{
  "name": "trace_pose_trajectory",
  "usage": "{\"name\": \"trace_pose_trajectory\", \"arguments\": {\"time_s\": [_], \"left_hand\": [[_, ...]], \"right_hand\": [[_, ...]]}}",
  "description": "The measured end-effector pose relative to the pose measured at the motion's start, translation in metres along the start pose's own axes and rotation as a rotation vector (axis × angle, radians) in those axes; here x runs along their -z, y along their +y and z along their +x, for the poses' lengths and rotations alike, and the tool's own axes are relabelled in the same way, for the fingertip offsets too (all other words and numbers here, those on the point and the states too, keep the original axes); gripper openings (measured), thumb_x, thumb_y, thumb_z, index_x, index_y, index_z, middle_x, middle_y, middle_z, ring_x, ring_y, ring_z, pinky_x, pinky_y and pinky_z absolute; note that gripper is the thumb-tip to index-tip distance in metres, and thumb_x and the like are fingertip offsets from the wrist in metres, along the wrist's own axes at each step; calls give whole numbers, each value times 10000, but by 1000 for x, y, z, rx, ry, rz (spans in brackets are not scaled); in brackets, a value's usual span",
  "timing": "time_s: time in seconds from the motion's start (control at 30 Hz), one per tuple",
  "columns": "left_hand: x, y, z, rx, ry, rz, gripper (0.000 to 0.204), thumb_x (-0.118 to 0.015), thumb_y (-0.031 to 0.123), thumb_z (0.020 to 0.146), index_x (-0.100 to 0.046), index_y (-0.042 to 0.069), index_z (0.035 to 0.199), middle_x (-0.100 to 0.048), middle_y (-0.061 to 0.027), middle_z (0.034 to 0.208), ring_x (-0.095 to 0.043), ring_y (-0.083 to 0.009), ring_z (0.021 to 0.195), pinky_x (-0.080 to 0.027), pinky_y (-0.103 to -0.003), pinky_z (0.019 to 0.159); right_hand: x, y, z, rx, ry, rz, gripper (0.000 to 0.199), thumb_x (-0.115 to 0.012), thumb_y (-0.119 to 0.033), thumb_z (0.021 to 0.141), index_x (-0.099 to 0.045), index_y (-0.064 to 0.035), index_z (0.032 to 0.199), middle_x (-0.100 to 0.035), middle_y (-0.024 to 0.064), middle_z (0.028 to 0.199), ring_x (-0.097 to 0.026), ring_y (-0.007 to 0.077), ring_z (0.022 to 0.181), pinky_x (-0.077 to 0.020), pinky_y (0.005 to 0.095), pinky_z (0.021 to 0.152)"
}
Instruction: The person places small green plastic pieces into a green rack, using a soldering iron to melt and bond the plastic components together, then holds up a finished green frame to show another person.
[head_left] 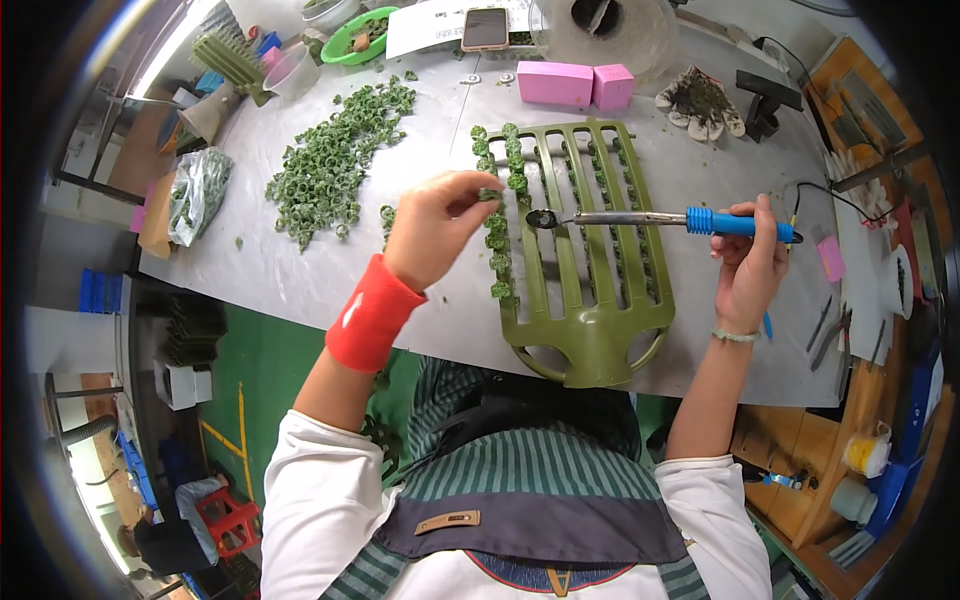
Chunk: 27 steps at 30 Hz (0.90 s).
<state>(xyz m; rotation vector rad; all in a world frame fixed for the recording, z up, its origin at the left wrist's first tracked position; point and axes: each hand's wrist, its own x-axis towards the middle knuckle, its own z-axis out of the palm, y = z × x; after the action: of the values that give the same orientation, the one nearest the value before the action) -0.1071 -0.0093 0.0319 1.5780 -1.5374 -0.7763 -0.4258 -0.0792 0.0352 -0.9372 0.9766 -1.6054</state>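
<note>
We pinch a small green piece (489, 194) in our left hand (437, 225) over the slotted green frame (590, 290) near the tabletop's front edge, our right hand (750, 262) closed round a blue-handled soldering iron (665, 220).

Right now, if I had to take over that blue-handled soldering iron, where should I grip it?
Probably the blue handle of the soldering iron, from its right end, where the right hand pinches it. It lies level, its metal shaft and tip over the green slotted rack; avoid those, likely hot.

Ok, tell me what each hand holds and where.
Left hand: small green piece, pinched at the fingertips. Right hand: soldering iron, by its blue handle.
</note>
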Motion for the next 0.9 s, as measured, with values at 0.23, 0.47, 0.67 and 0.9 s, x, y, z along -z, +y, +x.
{"name": "trace_pose_trajectory", "arguments": {"time_s": [0.23,0.47,0.67,0.9], "left_hand": [[-30,3,9,-338,235,508,223,-753,124,742,-715,156,959,-679,-20,836,-593,-214,921,-429,-365,846],[-41,-5,14,-421,255,655,217,-770,150,717,-717,189,924,-670,19,771,-587,-188,938,-362,-360,887],[-40,-7,13,-408,256,689,208,-766,159,729,-713,196,927,-668,33,770,-586,-179,944,-355,-360,891],[-29,-3,19,-368,112,499,252,-755,169,766,-707,148,1012,-698,-12,897,-591,-186,966,-423,-355,892]], "right_hand": [[-1,13,0,-8,2,16,309,-619,-290,922,-641,-11,791,-650,86,704,-618,142,497,-487,234,436],[-7,22,0,-25,5,64,305,-621,-281,921,-637,-7,788,-649,84,704,-619,145,499,-492,239,440],[-8,21,-2,-21,-2,37,299,-609,-266,929,-640,-4,787,-649,81,692,-608,141,486,-482,241,438],[7,-7,-3,-14,50,-9,297,-608,-275,926,-632,-22,772,-644,93,662,-580,130,457,-443,227,418]]}}
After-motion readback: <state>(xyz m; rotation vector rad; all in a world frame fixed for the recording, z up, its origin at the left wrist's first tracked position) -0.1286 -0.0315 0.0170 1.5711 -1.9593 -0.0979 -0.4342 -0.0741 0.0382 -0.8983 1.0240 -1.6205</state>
